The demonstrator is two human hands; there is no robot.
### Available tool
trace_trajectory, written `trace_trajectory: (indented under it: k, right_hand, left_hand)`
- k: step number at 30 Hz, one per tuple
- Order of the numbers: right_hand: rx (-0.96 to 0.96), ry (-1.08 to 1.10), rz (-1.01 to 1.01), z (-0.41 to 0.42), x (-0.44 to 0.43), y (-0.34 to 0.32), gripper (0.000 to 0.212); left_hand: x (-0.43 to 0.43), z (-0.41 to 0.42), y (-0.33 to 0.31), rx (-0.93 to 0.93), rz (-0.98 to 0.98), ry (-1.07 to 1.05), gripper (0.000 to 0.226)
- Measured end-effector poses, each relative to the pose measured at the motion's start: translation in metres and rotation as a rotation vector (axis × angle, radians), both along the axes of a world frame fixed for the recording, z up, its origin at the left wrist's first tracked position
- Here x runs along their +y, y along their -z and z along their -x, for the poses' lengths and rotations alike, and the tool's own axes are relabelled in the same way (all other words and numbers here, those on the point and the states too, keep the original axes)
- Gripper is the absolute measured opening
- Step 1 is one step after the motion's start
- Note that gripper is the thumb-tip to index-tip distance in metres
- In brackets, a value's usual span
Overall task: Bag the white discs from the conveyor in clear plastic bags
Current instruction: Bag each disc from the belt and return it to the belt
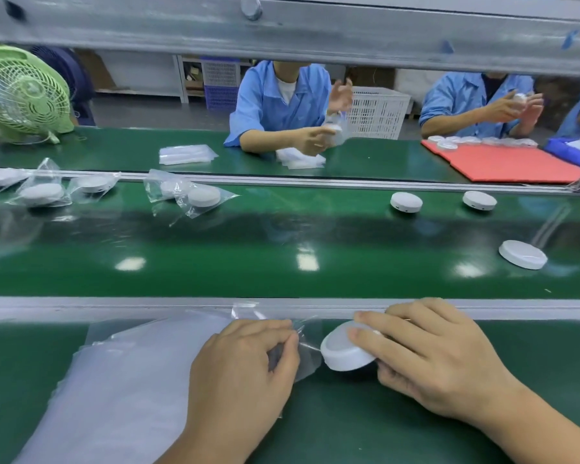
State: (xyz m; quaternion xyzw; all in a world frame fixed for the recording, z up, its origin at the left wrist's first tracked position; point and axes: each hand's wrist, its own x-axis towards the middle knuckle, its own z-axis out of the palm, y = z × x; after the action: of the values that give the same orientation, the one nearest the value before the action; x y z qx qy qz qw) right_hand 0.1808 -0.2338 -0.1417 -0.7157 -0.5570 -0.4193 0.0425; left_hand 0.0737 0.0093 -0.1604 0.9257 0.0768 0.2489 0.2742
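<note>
My right hand [429,356] grips a white disc [344,354], tilted on its edge just above the green work surface. Left of it, my left hand [245,373] pinches the mouth of a clear plastic bag [307,346] at the top of a stack of clear bags [128,380]. The disc's edge sits at the bag's opening. On the green conveyor [282,256] lie three bare white discs at the right [406,202] [479,200] [523,254]. Several bagged discs [201,197] lie on the belt's left part.
A grey metal rail [148,304] separates my work surface from the belt. Across the belt, two people in blue coats handle discs and bags. A green fan [21,95] stands far left, a red mat [509,165] with discs far right, a white crate [375,110] behind.
</note>
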Motion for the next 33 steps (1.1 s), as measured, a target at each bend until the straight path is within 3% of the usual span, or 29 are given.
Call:
trace_trajectory:
  k: [7, 11, 13, 15, 18, 20, 23, 24, 26, 28, 29, 31, 33]
  right_hand:
    - [-0.01, -0.024, -0.009, 0.004, 0.001, -0.001, 0.043]
    - [0.098, -0.048, -0.101, 0.01, 0.008, 0.0, 0.039]
    - [0.264, -0.032, -0.214, 0.015, 0.012, 0.002, 0.033]
    - [0.522, -0.024, -0.365, 0.024, 0.019, 0.003, 0.026]
    - [0.875, -0.059, -0.562, 0.04, 0.031, -0.001, 0.024]
    - [1.02, -0.078, -0.583, 0.047, 0.038, -0.004, 0.027]
    - [1.388, -0.182, -0.549, 0.053, 0.044, -0.008, 0.043]
    - [1.409, -0.176, -0.529, 0.051, 0.046, -0.01, 0.041]
    - [1.255, -0.1, -0.462, 0.043, 0.053, -0.017, 0.036]
    - [1.108, -0.03, -0.339, 0.027, 0.062, -0.018, 0.048]
    - [1.115, -0.004, -0.308, 0.015, 0.067, -0.017, 0.05]
    - [1.216, 0.07, -0.348, -0.017, 0.08, -0.012, 0.046]
    - [1.324, 0.213, -0.528, -0.06, 0.095, -0.012, 0.045]
  left_hand:
    - [-0.008, 0.001, -0.005, -0.018, 0.093, 0.09, 0.021]
    - [-0.014, 0.005, -0.012, 0.035, 0.564, 0.365, 0.032]
    - [-0.014, 0.007, -0.016, 0.098, 0.632, 0.449, 0.058]
    - [-0.016, 0.008, -0.017, 0.092, 0.514, 0.442, 0.07]
    - [-0.021, 0.008, -0.017, -0.016, 0.543, 0.358, 0.055]
    - [-0.027, 0.01, -0.018, -0.074, 0.617, 0.326, 0.046]
    - [-0.033, 0.011, -0.02, -0.196, 0.734, 0.226, 0.039]
    - [-0.034, 0.01, -0.022, -0.224, 0.754, 0.205, 0.035]
    - [-0.031, 0.007, -0.024, -0.224, 0.741, 0.201, 0.026]
    - [-0.02, 0.002, -0.026, -0.156, 0.719, 0.248, 0.015]
    - [-0.013, 0.0, -0.028, -0.112, 0.674, 0.261, 0.02]
    - [0.007, -0.004, -0.026, -0.06, 0.404, 0.192, 0.036]
    - [0.025, -0.006, -0.024, -0.012, 0.0, 0.152, 0.035]
